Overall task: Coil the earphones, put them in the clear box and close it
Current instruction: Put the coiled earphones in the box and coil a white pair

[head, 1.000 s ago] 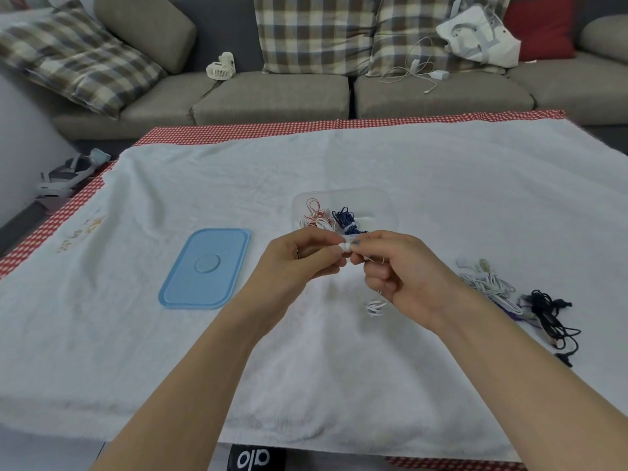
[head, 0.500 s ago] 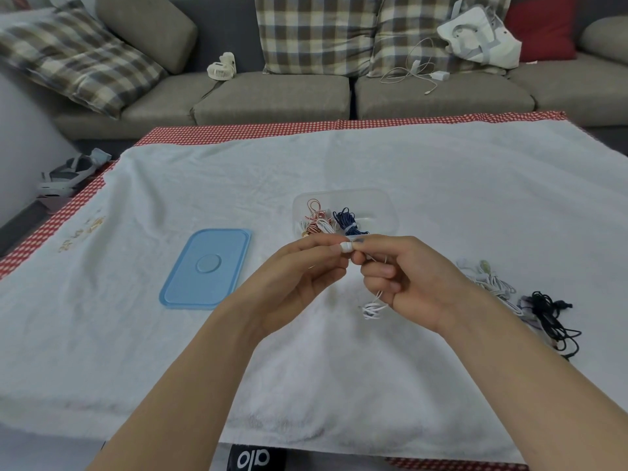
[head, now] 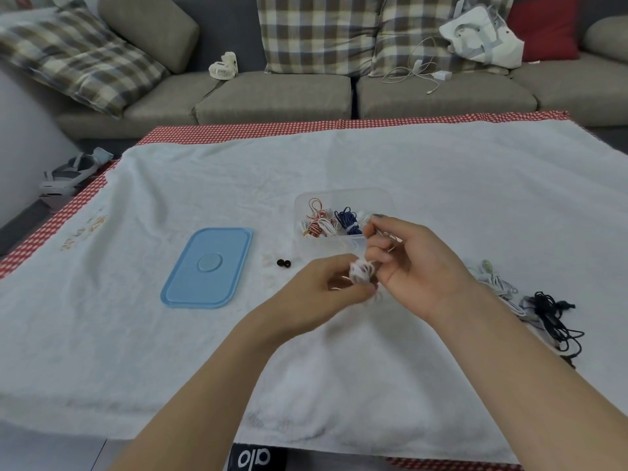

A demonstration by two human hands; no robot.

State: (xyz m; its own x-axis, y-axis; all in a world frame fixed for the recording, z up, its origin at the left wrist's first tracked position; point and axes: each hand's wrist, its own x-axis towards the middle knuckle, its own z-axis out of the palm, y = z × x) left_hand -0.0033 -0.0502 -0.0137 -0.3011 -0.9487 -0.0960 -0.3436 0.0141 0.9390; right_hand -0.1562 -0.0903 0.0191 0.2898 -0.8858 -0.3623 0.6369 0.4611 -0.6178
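**Hands wind white earphones beside open box**

Both hands meet above the towel-covered desk (head: 441, 164), just in front of the clear box (head: 384, 198). The left hand (head: 326, 287) has its fingers curled round a small coiled bundle of white earphones (head: 362, 271), while the right hand (head: 414, 263) pinches the cord above it. The box stands open and already contains a red-and-white coil (head: 316, 226) and a blue coil (head: 345, 219). Its blue lid (head: 207, 266) lies flat on the towel to the left, well apart. Two small black ear tips (head: 283, 263) sit between lid and hands. More white earphones (head: 496, 280) and black earphones (head: 554, 317) lie loose on the right.
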